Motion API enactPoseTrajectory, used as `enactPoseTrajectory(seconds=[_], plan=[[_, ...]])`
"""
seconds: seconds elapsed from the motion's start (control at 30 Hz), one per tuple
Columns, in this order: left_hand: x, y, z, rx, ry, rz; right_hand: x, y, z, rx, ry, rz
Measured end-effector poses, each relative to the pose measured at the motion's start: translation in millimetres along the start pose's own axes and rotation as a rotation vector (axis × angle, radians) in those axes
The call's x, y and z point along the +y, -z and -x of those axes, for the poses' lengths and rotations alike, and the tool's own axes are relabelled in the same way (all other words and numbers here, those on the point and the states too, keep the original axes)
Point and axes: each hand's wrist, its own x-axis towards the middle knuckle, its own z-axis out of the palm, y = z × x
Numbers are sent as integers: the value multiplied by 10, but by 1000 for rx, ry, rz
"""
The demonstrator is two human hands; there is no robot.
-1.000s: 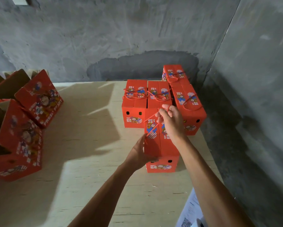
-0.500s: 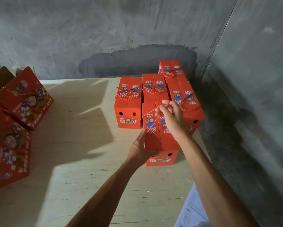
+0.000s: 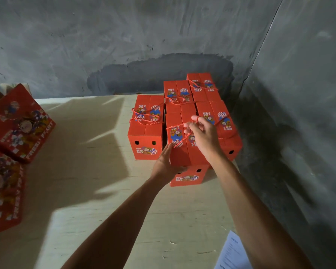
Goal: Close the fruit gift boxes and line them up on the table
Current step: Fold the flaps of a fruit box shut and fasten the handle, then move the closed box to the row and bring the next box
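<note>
Both hands were on the nearest red gift box [image 3: 180, 152], which stood on the pale wooden table [image 3: 97, 200]. The left hand [image 3: 164, 166] lay flat against the box's left side near its closer end, fingers straight and pressed to the cardboard. The right hand [image 3: 202, 135] hovered over the closed lid, its thumb and fingers pinching the box's red cord handle [image 3: 177, 126]; the cord ran leftward from the fingertips across the lid, and a second strand dropped toward the left hand's fingertips. The two hands were apart, one at the side and one on top.

Just left of the left hand's fingers stood another closed box [image 3: 145, 133], with its cord loops lying slack on the lid and two small holes in its near face. Directly beyond the right hand sat a third closed box [image 3: 178, 96], touching the far end of the held one. To the right of the right hand, partly hidden by it, was a fourth box [image 3: 223, 121], and beyond that a fifth [image 3: 204, 86] close to the grey concrete wall [image 3: 124, 35].

Well to the left of the left arm, open boxes [image 3: 19, 123] printed with "FRESH FRUIT" lay tilted at the table's edge. Beneath the right forearm, a printed sheet of paper [image 3: 233, 253] showed at the table's near corner.
</note>
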Motion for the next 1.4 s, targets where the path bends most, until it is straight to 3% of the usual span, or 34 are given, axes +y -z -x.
enactPoseTrajectory(seconds=[0.43, 0.7, 0.83, 0.97, 1.13, 1.4], plan=[[46, 56, -631, -33, 63, 11, 213, 2, -411, 46, -16, 16], [167, 176, -518, -60, 25, -90, 22, 28, -383, 226, -149, 161], [264, 312, -268, -44, 37, 3, -190, 2, -126, 300, -172, 119], [226, 535, 98, 34, 23, 167, -364, -256, 267, 200, -129, 66], [-17, 969, 748, 282, 37, 481, -502, -779, 817, 56, -55, -30], [-795, 2096, 1818, 631, 119, 542, -658, -2084, 1478, -131, -9, -62]])
